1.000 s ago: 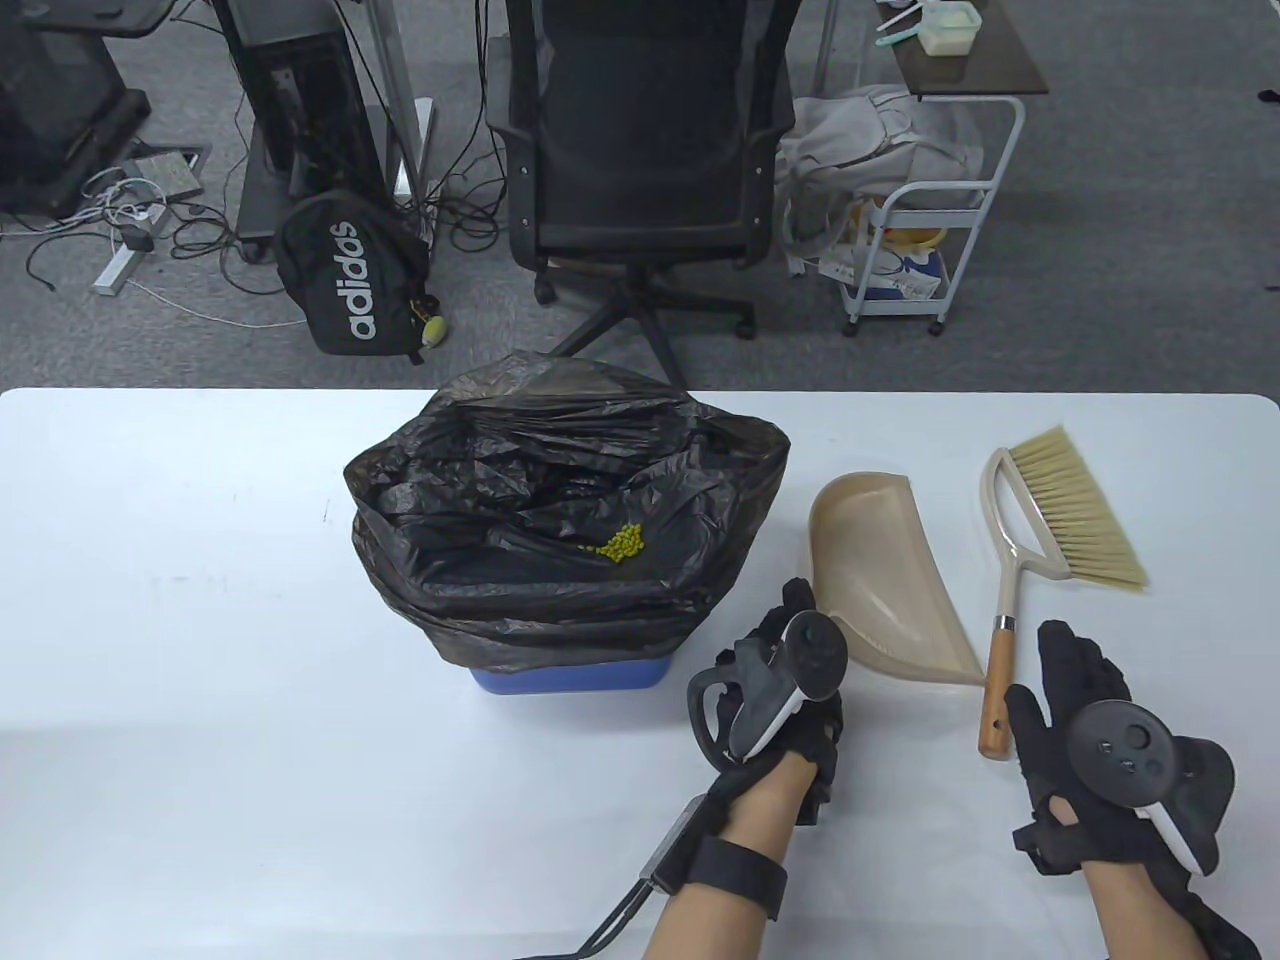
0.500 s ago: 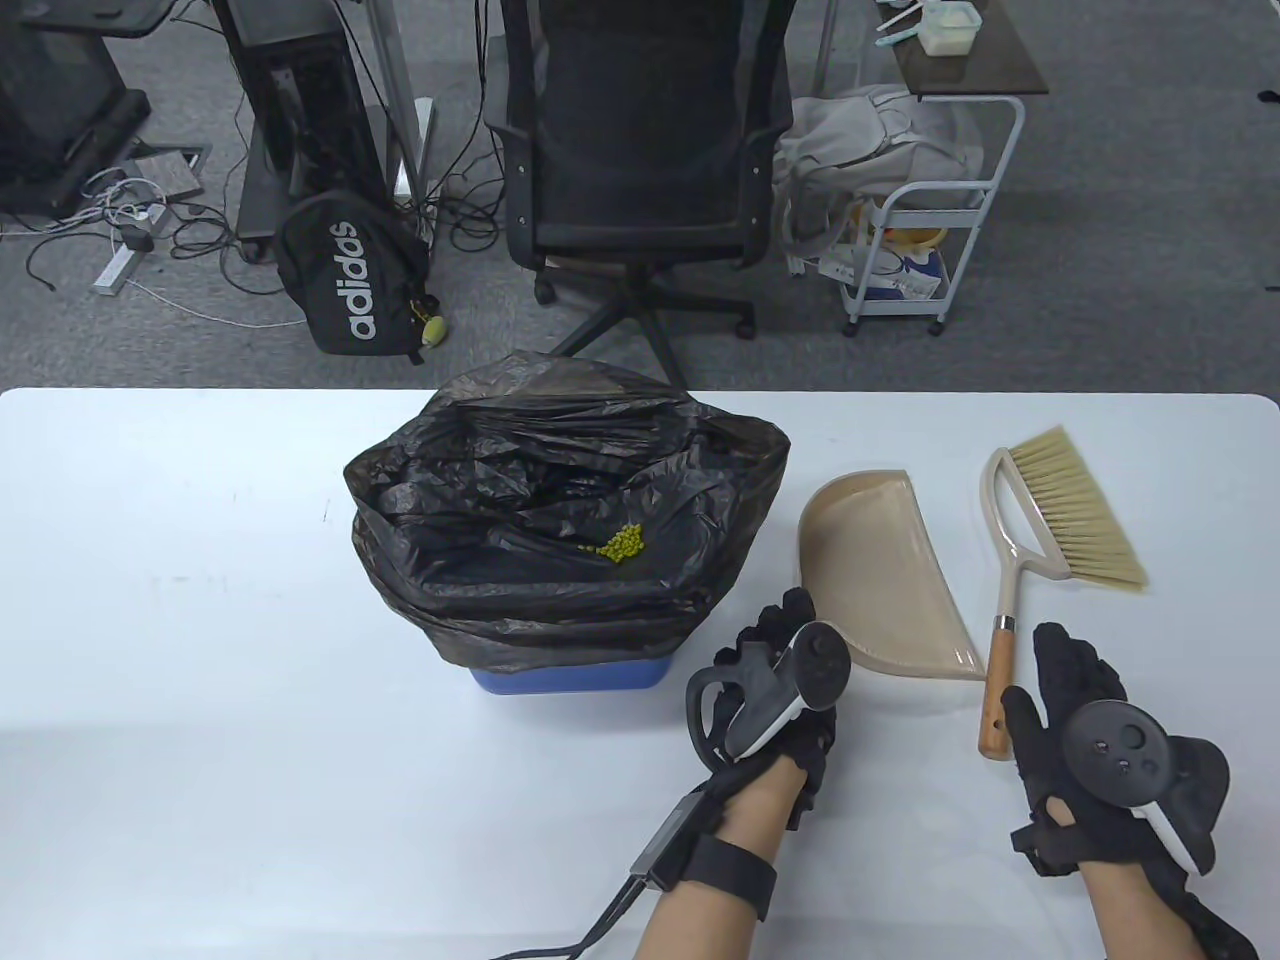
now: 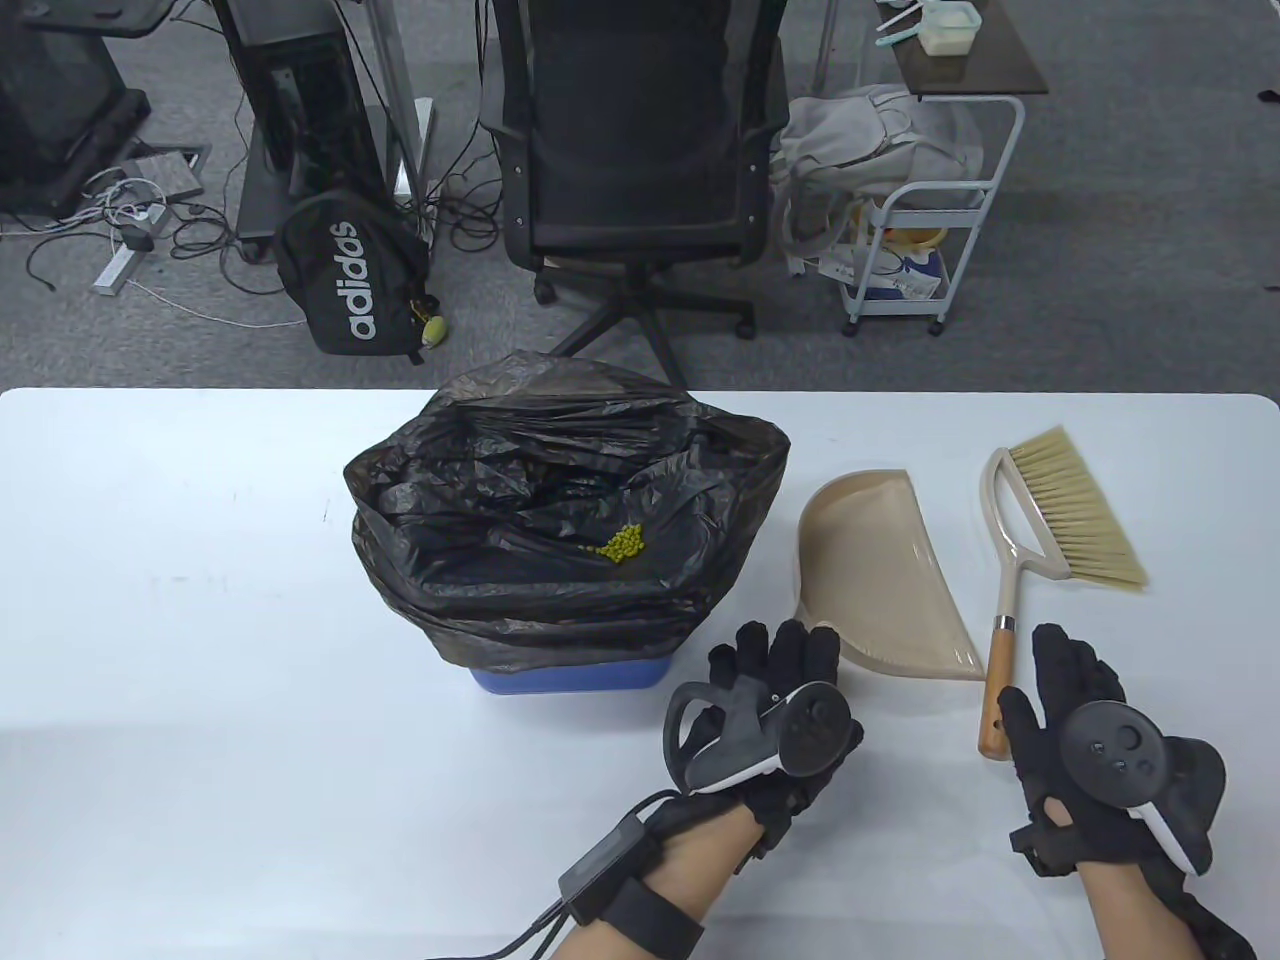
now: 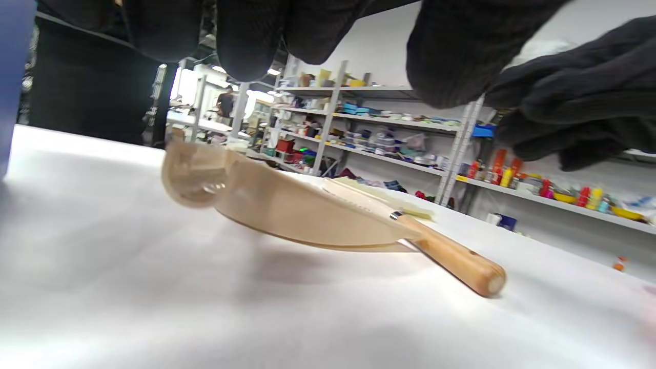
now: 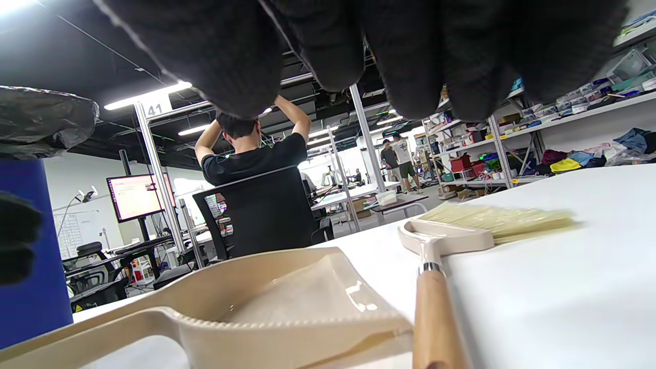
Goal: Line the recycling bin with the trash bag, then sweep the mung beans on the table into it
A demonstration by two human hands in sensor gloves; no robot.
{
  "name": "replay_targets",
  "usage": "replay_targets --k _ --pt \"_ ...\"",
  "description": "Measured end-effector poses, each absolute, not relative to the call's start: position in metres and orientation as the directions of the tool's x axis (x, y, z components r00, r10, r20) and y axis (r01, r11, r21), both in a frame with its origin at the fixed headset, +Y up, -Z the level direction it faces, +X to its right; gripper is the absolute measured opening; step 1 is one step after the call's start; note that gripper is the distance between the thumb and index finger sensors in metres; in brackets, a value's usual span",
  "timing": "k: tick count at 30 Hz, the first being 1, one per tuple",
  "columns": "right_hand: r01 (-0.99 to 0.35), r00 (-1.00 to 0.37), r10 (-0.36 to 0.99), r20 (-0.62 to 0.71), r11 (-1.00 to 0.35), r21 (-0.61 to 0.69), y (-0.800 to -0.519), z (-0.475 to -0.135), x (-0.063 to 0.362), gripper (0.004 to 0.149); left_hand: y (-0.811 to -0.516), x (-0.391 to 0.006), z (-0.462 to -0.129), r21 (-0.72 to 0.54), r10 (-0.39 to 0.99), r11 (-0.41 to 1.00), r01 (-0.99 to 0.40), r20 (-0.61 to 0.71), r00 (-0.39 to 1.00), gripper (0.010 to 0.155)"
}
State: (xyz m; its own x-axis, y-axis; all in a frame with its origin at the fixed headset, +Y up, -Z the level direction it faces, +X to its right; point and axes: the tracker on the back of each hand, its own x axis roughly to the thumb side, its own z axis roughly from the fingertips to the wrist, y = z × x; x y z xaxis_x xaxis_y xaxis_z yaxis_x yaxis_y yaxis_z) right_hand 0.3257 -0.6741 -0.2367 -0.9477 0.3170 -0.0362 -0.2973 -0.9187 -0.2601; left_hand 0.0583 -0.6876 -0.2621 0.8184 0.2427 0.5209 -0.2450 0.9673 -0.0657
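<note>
A white surface [image 3: 200, 600] fills the lower half of the table view. At centre left stands a blue bin [image 3: 570, 678], lined with a black trash bag [image 3: 560, 480] whose crinkled film drapes over the rim; a small heap of green mung beans [image 3: 622, 543] lies inside on the bag. No beans show on the surface, so the sweeping looks done. The bag looks thin, soft and slippery, easy to tear; it is best taken by its folded rim. Just right of the bin, at lower centre, the left hand [image 3: 775, 690] hovers with its grip relaxed and open, fingers straight, holding nothing, fingertips just beside the near end of a beige dustpan [image 3: 880, 590]. The pan looks like light, stiff plastic, best held at its narrow near end. Right of it lies a hand brush [image 3: 1040, 530] with pale bristles and a wooden handle [image 3: 994, 700], the natural place to hold it. At lower right the right hand [image 3: 1085, 730] rests just beside that handle, grip open and empty. Beyond the surface, in the upper frame, are grey carpet, a black office chair [image 3: 640, 150], a black backpack [image 3: 350, 275] and a white trolley [image 3: 920, 230].
</note>
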Motion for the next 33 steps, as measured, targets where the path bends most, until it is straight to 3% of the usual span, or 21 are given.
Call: replay_targets --k 14,33 --pt "-0.274 -0.96 0.279 0.032 -0.907 -0.32 -0.672 -0.232 0.311 0.07 -0.681 0.021 -0.234 0.027 0.214 0.952 -0.306 0.656 0.724 0.087" --pt "-0.286 -0.958 0.26 0.12 -0.898 -0.334 -0.678 -0.23 0.297 0.068 -0.681 -0.003 -0.224 0.096 0.186 0.94 -0.328 0.662 0.726 0.082"
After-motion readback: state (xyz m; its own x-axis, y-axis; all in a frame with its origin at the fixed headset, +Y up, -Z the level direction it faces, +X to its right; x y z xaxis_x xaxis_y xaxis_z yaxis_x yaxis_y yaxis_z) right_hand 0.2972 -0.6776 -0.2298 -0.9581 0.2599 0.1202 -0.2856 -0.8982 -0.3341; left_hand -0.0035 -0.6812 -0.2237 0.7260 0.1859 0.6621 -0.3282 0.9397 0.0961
